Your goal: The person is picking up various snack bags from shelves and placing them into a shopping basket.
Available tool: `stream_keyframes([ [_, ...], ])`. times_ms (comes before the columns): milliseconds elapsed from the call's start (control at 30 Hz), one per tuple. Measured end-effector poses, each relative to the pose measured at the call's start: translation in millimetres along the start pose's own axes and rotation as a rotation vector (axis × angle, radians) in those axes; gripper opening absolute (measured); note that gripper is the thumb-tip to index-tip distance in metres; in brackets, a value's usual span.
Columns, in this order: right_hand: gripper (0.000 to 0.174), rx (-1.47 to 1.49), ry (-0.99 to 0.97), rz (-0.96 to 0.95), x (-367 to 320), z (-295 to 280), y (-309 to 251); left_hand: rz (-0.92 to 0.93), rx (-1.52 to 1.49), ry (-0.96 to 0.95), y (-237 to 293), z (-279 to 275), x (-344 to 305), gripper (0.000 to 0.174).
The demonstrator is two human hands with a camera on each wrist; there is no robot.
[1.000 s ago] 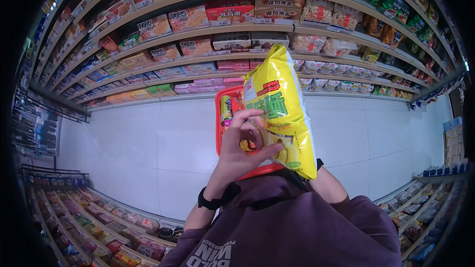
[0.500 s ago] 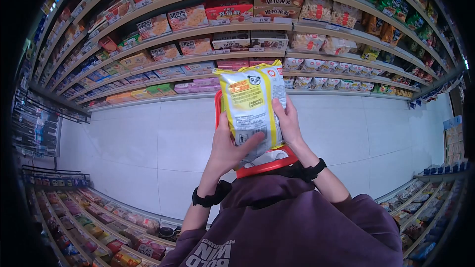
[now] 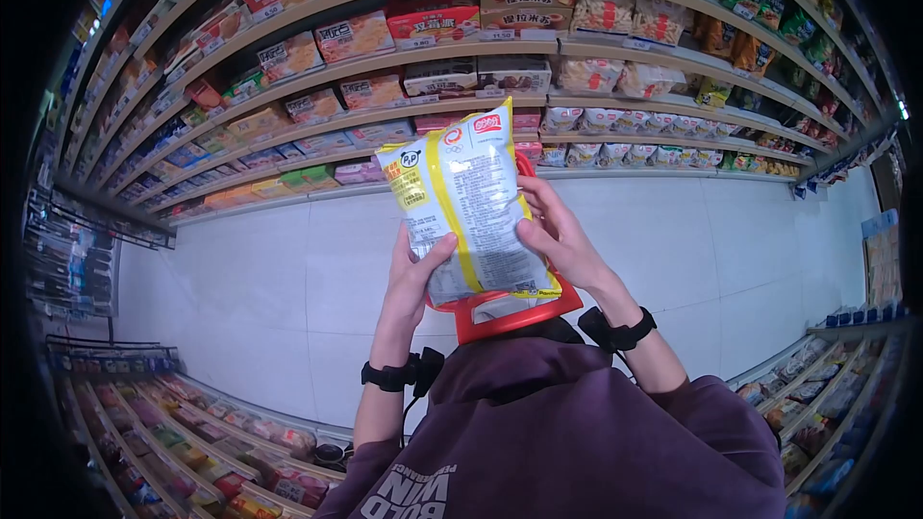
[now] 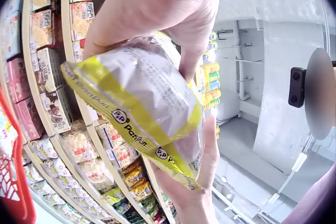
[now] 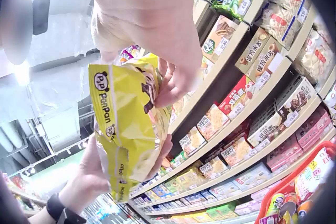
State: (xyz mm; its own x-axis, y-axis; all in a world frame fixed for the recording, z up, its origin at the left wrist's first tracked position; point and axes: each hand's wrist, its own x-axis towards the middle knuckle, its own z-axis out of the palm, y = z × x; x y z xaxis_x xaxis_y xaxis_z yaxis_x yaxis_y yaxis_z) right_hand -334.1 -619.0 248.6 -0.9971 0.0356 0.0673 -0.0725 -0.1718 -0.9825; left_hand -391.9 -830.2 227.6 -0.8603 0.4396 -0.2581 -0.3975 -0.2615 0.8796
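Observation:
A yellow and silver snack bag (image 3: 471,202) is between my two hands over the red basket. Its white back, covered in printed text, faces up toward the head camera. My left hand (image 3: 413,269) grips the left lower side, its thumb lying on the back. On the opposite edge my right hand (image 3: 567,235) holds the bag, thumb on the back near the side. The crimped yellow end (image 4: 128,124) with panda logos shows in the left wrist view. In the right wrist view the yellow front (image 5: 134,106) is visible, the right fingers curled at its edge.
Below the bag, the red shopping basket (image 3: 524,317) is mostly hidden; cans and packets (image 5: 286,208) show inside it in the right wrist view. Shelves of boxed biscuits (image 3: 356,34) and bagged snacks run ahead. Pale floor tiles (image 3: 673,240) lie between shelf rows.
The bag was front up, with the left hand before it; it has been flipped back up and turned a little. Both hands now hold its sides, the right thumb coming into view.

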Motion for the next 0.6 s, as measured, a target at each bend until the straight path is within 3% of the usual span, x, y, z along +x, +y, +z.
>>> stream_keyframes([
  [100, 0.062, -0.088, -0.130, 0.013, 1, -4, -13, 0.055, 0.017, 0.027, -4, 0, 4, 0.055],
  [200, 0.067, -0.246, -0.142, -0.189, -1, 11, -18, 0.060, -0.100, 0.032, -14, -3, 6, 0.059],
  [267, 0.069, -0.345, -0.160, -0.255, -5, 18, -24, 0.070, -0.225, -0.018, -20, -5, 7, 0.064],
  [367, 0.072, -0.358, -0.245, -0.299, -8, 28, -40, -0.003, -0.339, 0.052, -20, 1, -2, 0.070],
  [467, 0.074, -0.331, -0.365, -0.298, -12, 43, -42, -0.104, -0.348, 0.036, -64, -38, -2, 0.070],
  [600, 0.069, -0.509, -0.417, -0.528, -16, 65, -44, -0.157, -0.413, -0.050, -104, -75, -20, 0.068],
])
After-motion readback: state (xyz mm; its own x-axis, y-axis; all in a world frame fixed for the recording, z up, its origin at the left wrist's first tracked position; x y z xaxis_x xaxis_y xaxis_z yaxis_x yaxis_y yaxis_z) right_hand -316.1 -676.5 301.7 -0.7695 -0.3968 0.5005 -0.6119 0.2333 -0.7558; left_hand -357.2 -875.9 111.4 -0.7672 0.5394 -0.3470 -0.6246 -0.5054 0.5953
